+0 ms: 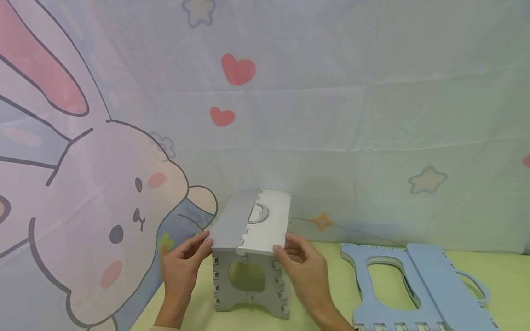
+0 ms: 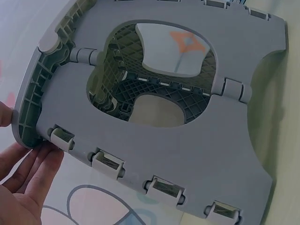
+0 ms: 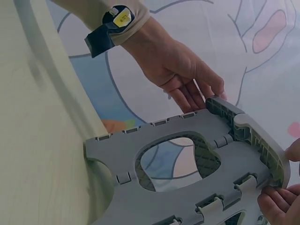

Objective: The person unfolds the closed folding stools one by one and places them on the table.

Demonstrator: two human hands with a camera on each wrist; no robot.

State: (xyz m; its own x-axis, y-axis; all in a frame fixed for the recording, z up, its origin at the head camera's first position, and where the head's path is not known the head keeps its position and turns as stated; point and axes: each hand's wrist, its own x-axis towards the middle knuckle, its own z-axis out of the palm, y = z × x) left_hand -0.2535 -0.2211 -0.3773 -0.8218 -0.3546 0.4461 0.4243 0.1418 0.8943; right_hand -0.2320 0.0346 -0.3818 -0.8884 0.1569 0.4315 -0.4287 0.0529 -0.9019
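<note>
A grey-and-white folding step stool (image 1: 229, 227) stands unfolded, its seat nearly flat and a curved handle (image 1: 264, 214) lying along the middle seam. My left hand (image 1: 182, 264) holds the seat's left edge near its front corner, thumb above and fingers beneath. On the opposite edge, my right hand (image 1: 308, 271) pinches the white half in the same way. The left wrist view shows the hinged leg panel (image 2: 154, 150) with its large opening, and the left fingers (image 2: 40, 171) under the rim. In the right wrist view both hands touch the seat edges.
A second folding stool (image 1: 393, 312), light blue and folded flat, lies to the right on the pale green tabletop (image 1: 327, 262). Behind hangs a cloth backdrop (image 1: 314, 115) printed with a rabbit, hearts and stars.
</note>
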